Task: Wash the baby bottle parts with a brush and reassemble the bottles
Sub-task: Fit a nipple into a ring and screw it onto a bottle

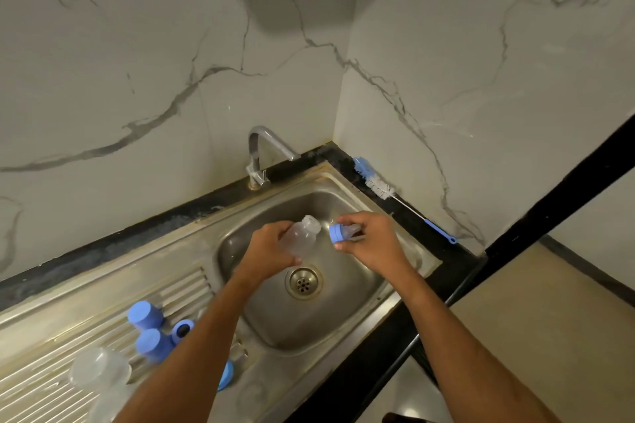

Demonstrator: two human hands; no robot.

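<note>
Hands meet over the steel sink [347, 326]. The left hand [266, 247] has its fingers wrapped round a clear bottle [299, 238]. The bottle is tilted, and its open neck points up toward the right hand. I cannot see anything inside the bottle. The right hand [372, 242] pinches a blue ring with a clear teat [341, 232] in it. The ring sits just beside the bottle's neck, with a small gap between them. Both things are up in the air, above the round drain [303, 282], which lies below and between the two hands.

One bottle brush [395, 195] lies on the dark ledge past the right hand, well apart from it. It has blue and white bristles and a thin blue handle. One tap [264, 151] stands beyond the hands, by the wall.

Under the left arm, on the ridged draining board [51, 385], more bottle parts wait. I count two blue caps [146, 314] close together, and one blue ring [182, 329] with a dark hole just beside them. One more blue piece [225, 375] peeks out from behind the left arm, but I cannot tell what it is. Nearer the elbow are clear parts [99, 371], blurry, maybe two or three. The sink bowl holds only its drain, as far as I can see.
</note>
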